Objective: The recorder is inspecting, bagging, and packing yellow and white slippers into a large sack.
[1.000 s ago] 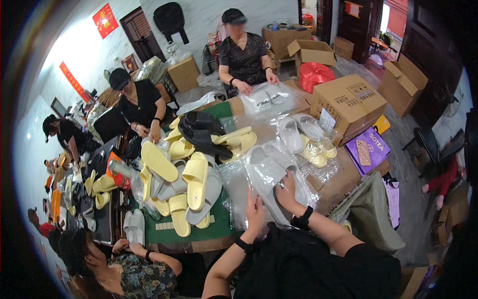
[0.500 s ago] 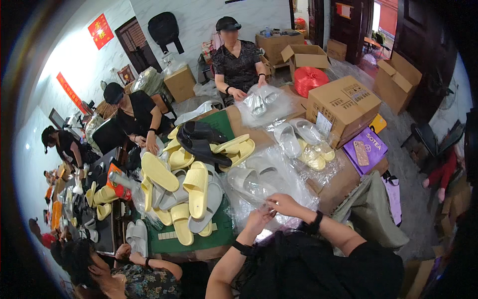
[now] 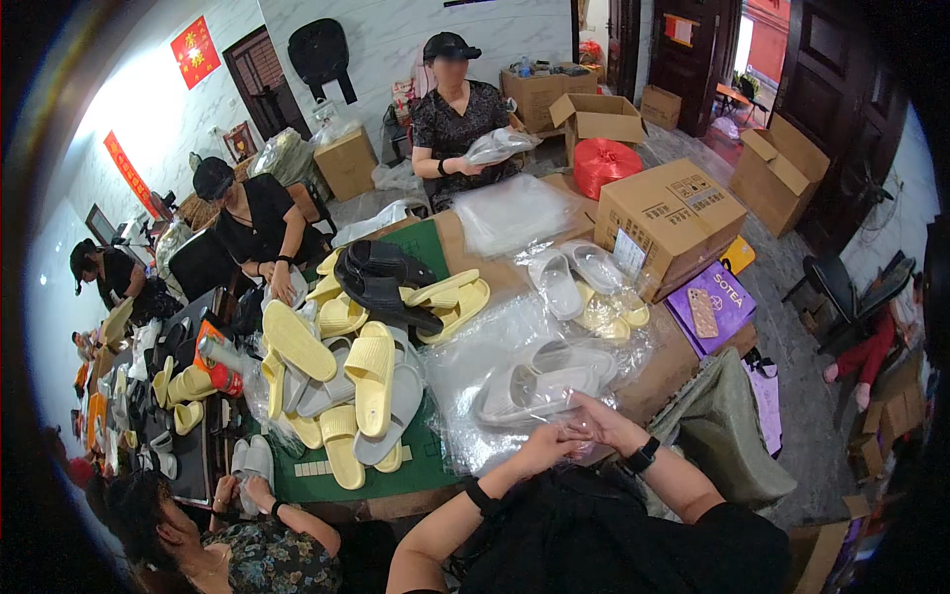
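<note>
Gripping the near edge of a clear bag (image 3: 625, 364) with both hands, left hand (image 3: 546, 447) and right hand (image 3: 609, 428) drawn close together. Keeping the fingers of each curled and nearly closed on the film, no longer with the right hand laid on the grey slippers (image 3: 524, 393) and the left at their side, as one second ago. Cannot tell the exact amount of film inside each grip. Now showing the slippers inside the bag just beyond the fingers, lying crosswise on the table rather than pointing away across it, and partly over a spread of loose plastic (image 3: 457, 361).

Opposite, lifted now in the hands of a co-worker (image 3: 457, 129): a wrapped pair of slippers (image 3: 500, 147), earlier down on the stack of plastic bags (image 3: 520, 213). Unchanged beside the cardboard box (image 3: 678, 220): a bagged grey pair (image 3: 556, 285) and a bagged yellow pair (image 3: 599, 315). Likewise unmoved on the left: the heap of yellow slippers (image 3: 371, 381) and the black slippers (image 3: 381, 272).
</note>
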Action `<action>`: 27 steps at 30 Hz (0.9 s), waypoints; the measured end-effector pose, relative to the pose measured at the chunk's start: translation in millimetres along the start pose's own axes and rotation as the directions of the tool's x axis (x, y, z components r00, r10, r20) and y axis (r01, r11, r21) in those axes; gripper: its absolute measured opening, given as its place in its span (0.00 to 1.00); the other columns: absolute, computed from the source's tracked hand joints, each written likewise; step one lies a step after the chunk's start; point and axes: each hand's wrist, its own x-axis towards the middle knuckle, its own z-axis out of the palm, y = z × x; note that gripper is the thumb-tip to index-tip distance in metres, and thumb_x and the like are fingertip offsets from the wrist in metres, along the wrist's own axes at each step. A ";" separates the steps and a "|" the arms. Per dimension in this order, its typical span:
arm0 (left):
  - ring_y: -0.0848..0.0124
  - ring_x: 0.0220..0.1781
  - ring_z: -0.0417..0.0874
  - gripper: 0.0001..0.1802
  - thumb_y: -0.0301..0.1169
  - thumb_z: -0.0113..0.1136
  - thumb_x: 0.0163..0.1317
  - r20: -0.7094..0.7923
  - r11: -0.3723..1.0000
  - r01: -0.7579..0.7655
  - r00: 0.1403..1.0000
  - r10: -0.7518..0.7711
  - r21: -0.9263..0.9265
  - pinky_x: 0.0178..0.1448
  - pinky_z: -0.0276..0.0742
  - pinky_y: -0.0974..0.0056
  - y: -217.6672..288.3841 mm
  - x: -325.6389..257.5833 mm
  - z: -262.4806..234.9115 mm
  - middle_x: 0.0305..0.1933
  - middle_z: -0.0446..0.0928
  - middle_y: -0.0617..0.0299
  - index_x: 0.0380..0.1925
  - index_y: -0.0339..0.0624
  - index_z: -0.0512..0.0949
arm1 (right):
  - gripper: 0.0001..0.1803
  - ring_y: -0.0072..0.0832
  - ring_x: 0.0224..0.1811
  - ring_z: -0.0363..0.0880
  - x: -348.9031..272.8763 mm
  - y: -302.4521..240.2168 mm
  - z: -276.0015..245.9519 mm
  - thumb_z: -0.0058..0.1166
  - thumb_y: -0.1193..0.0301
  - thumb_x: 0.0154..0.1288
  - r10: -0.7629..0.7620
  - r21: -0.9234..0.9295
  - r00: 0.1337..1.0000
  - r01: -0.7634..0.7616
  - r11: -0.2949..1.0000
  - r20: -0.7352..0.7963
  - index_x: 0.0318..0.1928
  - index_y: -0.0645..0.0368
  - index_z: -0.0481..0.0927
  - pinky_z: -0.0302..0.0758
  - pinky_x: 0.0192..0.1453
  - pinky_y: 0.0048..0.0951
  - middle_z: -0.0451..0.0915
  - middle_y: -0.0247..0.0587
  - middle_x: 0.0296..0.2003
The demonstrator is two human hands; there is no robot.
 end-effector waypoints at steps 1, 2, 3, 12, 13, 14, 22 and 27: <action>0.72 0.41 0.78 0.12 0.20 0.47 0.58 -0.006 0.993 0.031 0.999 -0.032 -0.115 0.42 0.77 0.69 -2.8 0.3 3.7 0.42 0.77 0.57 0.42 0.32 0.74 | 0.20 0.28 0.36 0.77 1.5 -0.7 4.0 0.45 0.59 0.63 0.034 -0.066 0.994 -0.041 0.997 -0.104 0.44 0.67 0.69 0.80 0.33 0.25 0.75 0.49 0.39; 0.72 0.41 0.78 0.12 0.20 0.47 0.58 -0.007 0.993 0.033 0.999 -0.034 -0.114 0.42 0.77 0.69 -1.6 -0.7 1.2 0.42 0.77 0.57 0.42 0.32 0.74 | 0.20 0.28 0.36 0.77 6.9 2.2 -1.3 0.45 0.59 0.63 0.034 -0.065 0.994 -0.041 0.997 -0.103 0.44 0.67 0.69 0.80 0.33 0.25 0.75 0.49 0.39; 0.72 0.40 0.78 0.13 0.20 0.47 0.58 0.033 0.998 0.051 0.998 -0.050 -0.047 0.41 0.77 0.70 1.8 -0.1 -3.0 0.42 0.77 0.57 0.43 0.32 0.74 | 0.18 0.26 0.27 0.76 17.6 6.0 -15.4 0.46 0.61 0.62 0.045 0.003 0.999 -0.045 0.999 -0.009 0.42 0.65 0.70 0.74 0.23 0.21 0.76 0.47 0.35; 0.75 0.43 0.76 0.19 0.25 0.45 0.63 0.098 0.975 0.189 0.979 -0.177 -0.120 0.47 0.73 0.70 -21.4 -9.6 -13.2 0.48 0.74 0.57 0.55 0.39 0.66 | 0.07 0.34 0.36 0.78 44.0 -48.7 -20.9 0.50 0.75 0.56 -0.398 -0.071 0.911 0.393 0.917 -0.110 0.35 0.64 0.74 0.75 0.48 0.34 0.76 0.41 0.33; 0.73 0.43 0.76 0.19 0.28 0.45 0.64 0.067 0.990 0.133 0.989 -0.129 -0.047 0.47 0.73 0.69 -39.1 -8.1 -18.8 0.49 0.73 0.56 0.55 0.39 0.66 | 0.07 0.34 0.37 0.78 50.5 -61.7 -24.4 0.50 0.74 0.56 -0.459 -0.139 0.883 0.444 0.885 -0.101 0.35 0.64 0.74 0.74 0.49 0.35 0.76 0.41 0.33; 0.73 0.43 0.76 0.19 0.28 0.45 0.64 0.031 0.989 0.135 0.991 -0.134 -0.061 0.47 0.73 0.69 -41.4 -12.8 -23.8 0.49 0.73 0.56 0.55 0.39 0.66 | 0.08 0.34 0.38 0.78 40.8 -77.8 1.0 0.50 0.73 0.57 -0.518 -0.090 0.849 0.510 0.855 -0.109 0.36 0.64 0.74 0.74 0.50 0.35 0.77 0.42 0.34; 0.68 0.44 0.77 0.18 0.33 0.45 0.65 -0.411 0.956 0.075 0.891 -0.191 -0.282 0.48 0.73 0.66 -34.7 -44.2 -72.7 0.46 0.75 0.57 0.52 0.39 0.68 | 0.24 0.43 0.48 0.71 87.1 -130.1 -92.4 0.48 0.64 0.60 -0.627 0.273 0.713 0.700 0.659 -0.314 0.53 0.64 0.63 0.74 0.50 0.39 0.66 0.51 0.48; 0.71 0.42 0.75 0.17 0.30 0.48 0.62 -0.719 0.931 -0.193 0.688 -0.098 -0.311 0.45 0.71 0.68 -26.0 -90.0 -150.9 0.45 0.73 0.60 0.51 0.40 0.68 | 0.31 0.38 0.43 0.71 86.5 -52.4 -63.1 0.46 0.56 0.60 -0.342 0.240 0.679 0.609 0.756 -0.649 0.61 0.50 0.54 0.70 0.40 0.33 0.60 0.45 0.54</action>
